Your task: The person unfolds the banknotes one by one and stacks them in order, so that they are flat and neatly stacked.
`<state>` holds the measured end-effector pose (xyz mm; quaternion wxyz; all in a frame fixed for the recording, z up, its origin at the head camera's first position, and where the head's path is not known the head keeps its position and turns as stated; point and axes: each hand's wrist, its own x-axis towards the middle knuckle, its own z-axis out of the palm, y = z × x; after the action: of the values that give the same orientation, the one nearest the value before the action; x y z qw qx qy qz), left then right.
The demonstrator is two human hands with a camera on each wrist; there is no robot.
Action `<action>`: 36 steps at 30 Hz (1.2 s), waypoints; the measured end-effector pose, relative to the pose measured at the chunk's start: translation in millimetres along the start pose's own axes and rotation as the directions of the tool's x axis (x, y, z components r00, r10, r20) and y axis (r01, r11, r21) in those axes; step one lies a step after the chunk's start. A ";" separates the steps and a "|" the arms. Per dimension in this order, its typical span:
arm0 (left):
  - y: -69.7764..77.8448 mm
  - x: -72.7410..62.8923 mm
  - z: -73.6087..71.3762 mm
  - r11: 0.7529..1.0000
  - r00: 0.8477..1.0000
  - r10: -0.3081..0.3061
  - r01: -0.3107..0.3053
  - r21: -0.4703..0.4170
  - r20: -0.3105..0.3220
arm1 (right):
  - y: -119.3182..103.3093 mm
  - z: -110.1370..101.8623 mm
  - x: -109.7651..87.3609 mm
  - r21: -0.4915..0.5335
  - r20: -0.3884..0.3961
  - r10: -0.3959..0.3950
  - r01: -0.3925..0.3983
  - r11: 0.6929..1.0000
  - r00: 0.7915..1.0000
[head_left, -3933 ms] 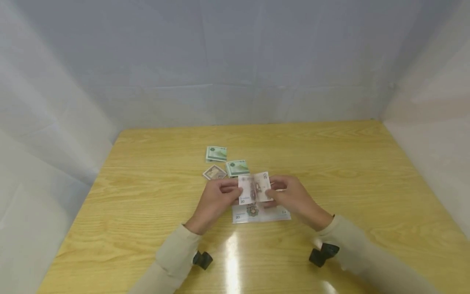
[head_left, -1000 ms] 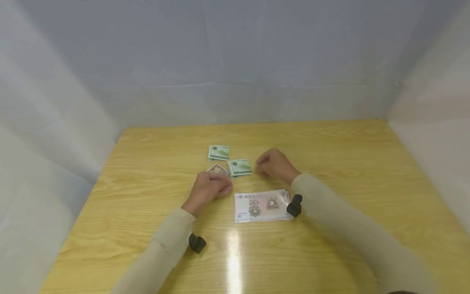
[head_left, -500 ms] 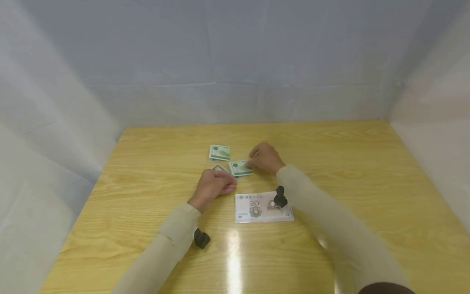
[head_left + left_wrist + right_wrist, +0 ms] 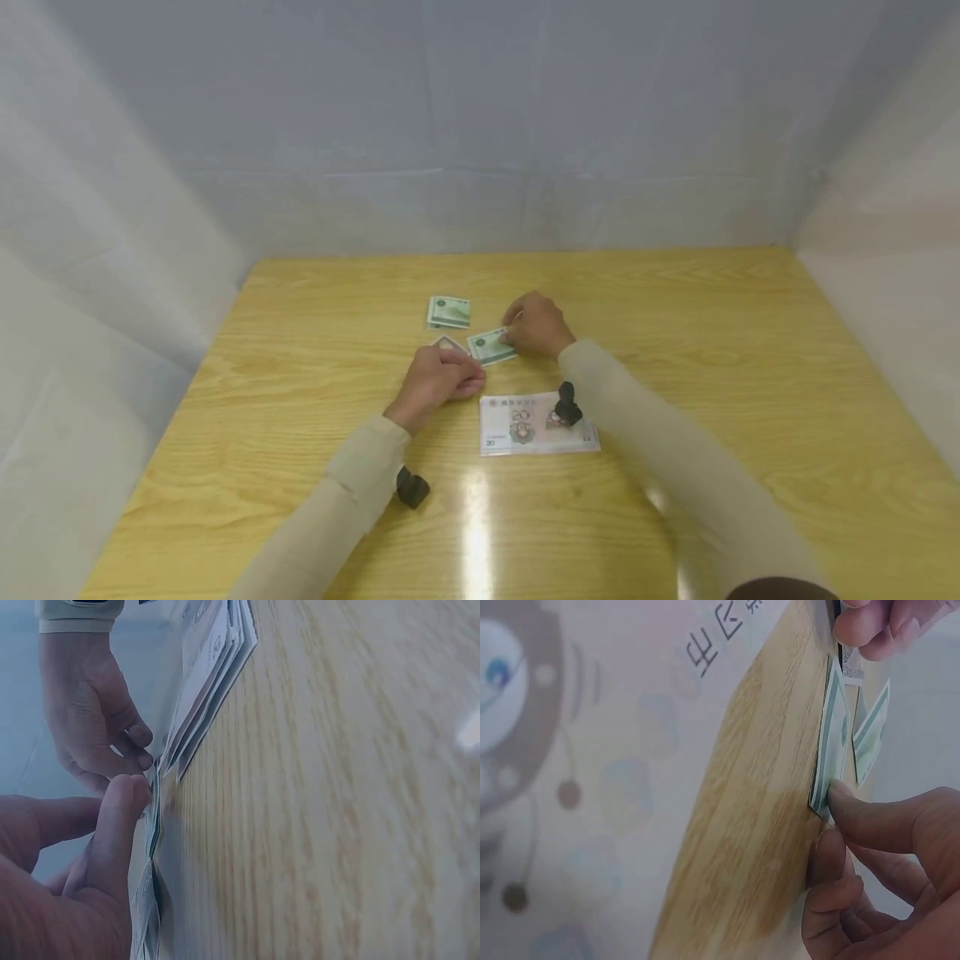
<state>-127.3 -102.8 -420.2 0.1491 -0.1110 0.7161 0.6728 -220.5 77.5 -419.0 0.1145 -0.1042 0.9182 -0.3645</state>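
Observation:
My right hand (image 4: 536, 323) pinches the right end of a folded green banknote (image 4: 486, 343) between thumb and fingers, as the right wrist view (image 4: 832, 750) also shows. My left hand (image 4: 435, 379) is at the note's lower left corner, thumb and fingers bent close together; whether they grip the corner is hidden. Partly behind the left hand lies a folded brownish banknote (image 4: 448, 342). Another folded green banknote (image 4: 450, 312) lies farther back. Nearer me is a flat stack of pinkish 20 banknotes (image 4: 517, 425), partly covered by the right wrist's camera.
The wooden table (image 4: 337, 350) carries everything. A pale cloth (image 4: 480, 167) hangs behind its far edge, with more cloth at both sides. Black wrist cameras, one on the left sleeve (image 4: 363, 467), stick out beneath the forearms.
The 20 note earlier held by both hands now lies flat on the stack. My right hand has moved left onto the green note, which has turned slightly. The left hand has barely shifted lately.

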 end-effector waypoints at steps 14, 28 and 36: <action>0.8 -0.4 1.5 1.000 1.000 0.004 -0.004 -0.003 0.009 | -3.4 2.6 1.8 -0.020 0.002 0.035 -0.035 0.999 0.999; 2.5 -3.8 3.6 0.999 0.999 0.008 -0.006 -0.051 0.032 | -3.0 1.8 1.9 -0.002 -0.043 0.025 -0.025 1.000 0.999; 3.6 -6.0 3.3 0.997 0.999 0.023 -0.020 -0.068 0.047 | 6.1 -11.9 1.2 0.019 -0.068 0.024 -0.023 1.000 0.997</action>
<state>-122.8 -99.5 -414.8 0.1549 -0.0922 0.6904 0.7006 -225.7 89.2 -415.0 0.0882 -0.0797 0.9195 -0.3748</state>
